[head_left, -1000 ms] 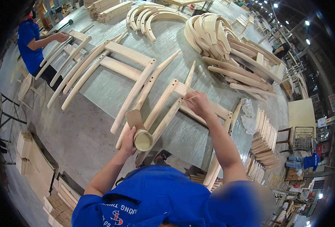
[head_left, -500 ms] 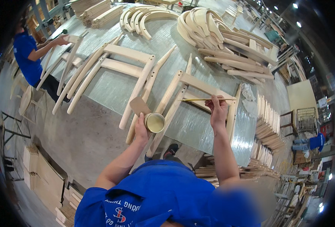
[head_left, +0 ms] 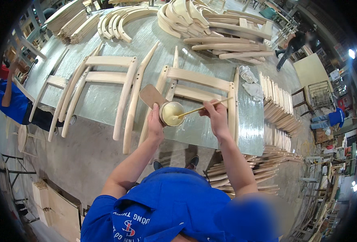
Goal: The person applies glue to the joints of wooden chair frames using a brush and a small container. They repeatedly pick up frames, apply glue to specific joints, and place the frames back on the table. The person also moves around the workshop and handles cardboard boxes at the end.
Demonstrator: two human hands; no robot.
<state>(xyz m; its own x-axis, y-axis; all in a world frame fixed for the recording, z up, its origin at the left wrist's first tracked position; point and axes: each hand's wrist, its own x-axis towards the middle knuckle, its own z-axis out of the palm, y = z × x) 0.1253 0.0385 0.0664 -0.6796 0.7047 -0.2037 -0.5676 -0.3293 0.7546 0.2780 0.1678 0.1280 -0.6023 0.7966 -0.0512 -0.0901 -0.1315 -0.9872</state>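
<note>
My left hand (head_left: 156, 124) grips a round cup (head_left: 173, 124) holding pale yellow, glue-like liquid (head_left: 170, 109). A flat brown piece with a rounded end (head_left: 151, 96) sticks out beside the cup, above that hand; whether my fingers also hold it I cannot tell. Between the fingers of my right hand (head_left: 217, 119) is a thin wooden stick (head_left: 195, 109), slanting down to the left with its tip in the liquid. Just beyond both hands, a pale wooden chair frame (head_left: 198, 77) lies on the table, partly hidden by the cup and my right hand.
More chair frames (head_left: 110, 60) lie leftward on the film-covered table (head_left: 146, 30). Curved wooden parts (head_left: 182, 18) and long pieces (head_left: 235, 42) are piled at the back. White cloth (head_left: 251, 84) lies at the right edge, beside stacked slats (head_left: 281, 101). A co-worker (head_left: 13, 97) stands at far left.
My right hand has moved left and slightly down, bringing the stick's tip into the cup. The view has shifted right, and the left co-worker has changed posture.
</note>
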